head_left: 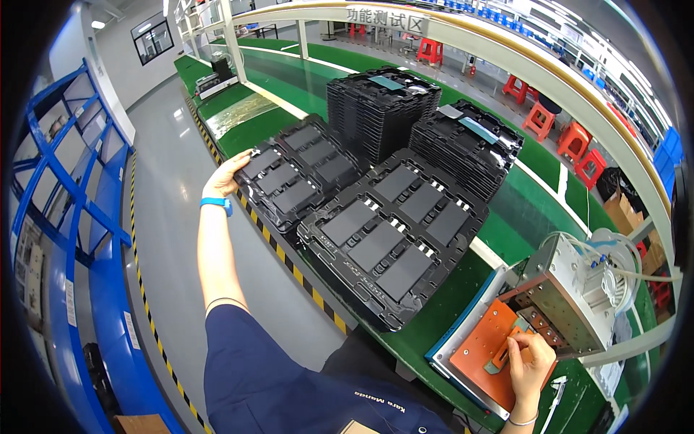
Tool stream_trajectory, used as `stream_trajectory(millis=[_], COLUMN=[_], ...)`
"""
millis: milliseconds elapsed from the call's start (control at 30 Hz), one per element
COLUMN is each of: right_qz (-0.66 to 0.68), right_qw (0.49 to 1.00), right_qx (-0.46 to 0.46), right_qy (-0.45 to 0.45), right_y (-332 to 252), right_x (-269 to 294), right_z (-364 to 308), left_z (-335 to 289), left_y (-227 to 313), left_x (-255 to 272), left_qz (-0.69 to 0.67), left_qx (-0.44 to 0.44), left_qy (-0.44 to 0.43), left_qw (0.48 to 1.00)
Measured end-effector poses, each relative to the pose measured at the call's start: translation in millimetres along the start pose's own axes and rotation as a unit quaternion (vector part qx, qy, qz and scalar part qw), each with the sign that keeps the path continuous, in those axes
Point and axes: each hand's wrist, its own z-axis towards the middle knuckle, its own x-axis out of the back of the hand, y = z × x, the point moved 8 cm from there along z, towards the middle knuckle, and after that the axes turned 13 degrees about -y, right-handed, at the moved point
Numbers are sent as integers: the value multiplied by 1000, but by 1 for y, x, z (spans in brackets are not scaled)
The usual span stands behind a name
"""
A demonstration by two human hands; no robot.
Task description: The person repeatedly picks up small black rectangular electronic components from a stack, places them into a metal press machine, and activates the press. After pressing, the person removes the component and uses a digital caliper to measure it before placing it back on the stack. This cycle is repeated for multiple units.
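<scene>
My left hand grips the outer corner of a black plastic tray, which sticks out over the table's striped edge. Flat dark rectangular pieces lie in its pockets. Beside it, nearer the middle, a second black tray carries similar dark rectangles with small white tabs. My right hand is over an orange plate on a bench fixture, thumb and fingers curled together at a slotted piece there. What these fingers pinch, if anything, is hidden. A metal press unit stands just behind that plate.
Two tall stacks of black trays stand on the green table behind the filled trays. A caliper-like tool lies right of my right hand. A blue rack lines the left aisle; red stools stand beyond the table.
</scene>
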Motion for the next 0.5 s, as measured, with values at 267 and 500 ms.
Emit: stream_trajectory(millis=[267,500], right_qz=[4,-29], right_qw=[999,998], right_qx=[-22,-32], right_qy=[-23,-50], right_y=[9,8], right_x=[-9,-12], right_z=[2,-2], left_z=[-8,-71], left_y=[-18,-66], left_x=[26,-144], left_qz=[386,631], left_qx=[60,-111], left_qy=[142,119], left_qw=[910,758])
